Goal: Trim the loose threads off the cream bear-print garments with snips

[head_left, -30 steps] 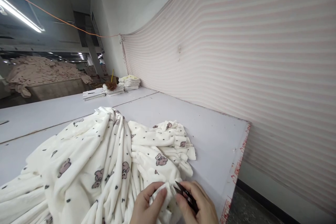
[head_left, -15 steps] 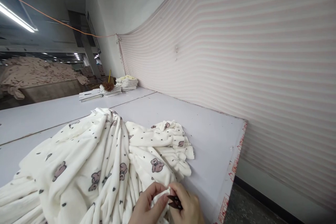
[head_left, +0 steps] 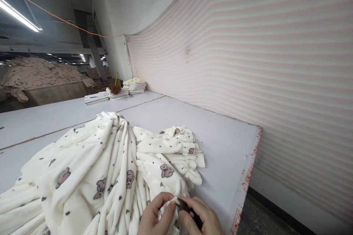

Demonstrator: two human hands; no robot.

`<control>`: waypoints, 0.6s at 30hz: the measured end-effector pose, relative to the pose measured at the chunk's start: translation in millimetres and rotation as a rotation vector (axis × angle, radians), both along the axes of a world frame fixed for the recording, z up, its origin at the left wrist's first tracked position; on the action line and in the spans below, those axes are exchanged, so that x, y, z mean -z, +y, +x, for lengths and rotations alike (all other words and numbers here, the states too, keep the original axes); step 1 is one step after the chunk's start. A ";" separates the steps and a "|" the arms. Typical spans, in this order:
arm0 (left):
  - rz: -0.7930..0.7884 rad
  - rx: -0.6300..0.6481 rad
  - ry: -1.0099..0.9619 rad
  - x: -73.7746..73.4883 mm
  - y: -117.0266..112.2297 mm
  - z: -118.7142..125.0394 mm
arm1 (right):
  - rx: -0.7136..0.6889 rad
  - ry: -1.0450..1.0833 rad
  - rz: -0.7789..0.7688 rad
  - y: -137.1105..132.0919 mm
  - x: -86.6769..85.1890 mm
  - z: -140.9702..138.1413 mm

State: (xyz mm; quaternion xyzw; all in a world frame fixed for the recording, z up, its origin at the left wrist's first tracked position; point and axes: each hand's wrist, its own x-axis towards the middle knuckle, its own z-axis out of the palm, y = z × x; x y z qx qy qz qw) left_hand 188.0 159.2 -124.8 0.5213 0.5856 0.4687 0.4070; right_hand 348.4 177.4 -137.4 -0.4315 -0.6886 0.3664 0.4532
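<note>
A white plush garment (head_left: 82,161) printed with brown bears lies bunched over the near part of the table. My left hand (head_left: 156,214) pinches a fold of its edge between thumb and fingers, low in the view. Close beside it, my right hand (head_left: 202,216) is closed around dark thread snips (head_left: 193,216). The tips of the snips are at the pinched cloth, by my left fingertips. Whether the blades touch a thread I cannot make out.
The pale table (head_left: 220,136) ends at a taped right edge (head_left: 246,180). Folded cloth stacks (head_left: 135,86) and papers (head_left: 96,98) lie at its far end. Striped fabric (head_left: 234,55) hangs along the wall. Brownish garments (head_left: 41,75) are heaped in a bin at far left.
My right hand has turned and shifted slightly right, bringing the snips' tips against the pinched cloth. The left hand keeps its hold on the garment.
</note>
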 end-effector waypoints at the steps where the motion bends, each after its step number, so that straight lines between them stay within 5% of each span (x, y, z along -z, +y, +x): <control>1: 0.020 0.005 0.049 -0.9 -0.8 1.5 | 0.004 -0.036 0.017 -0.5 -0.3 0.1; 10: 0.099 -0.029 0.251 -6.3 -2.0 5.4 | 0.050 -0.150 0.089 0.3 -2.9 3.2; 18: 0.167 0.066 0.362 4.0 -1.4 -0.3 | -0.043 0.001 -0.090 10.6 8.0 1.5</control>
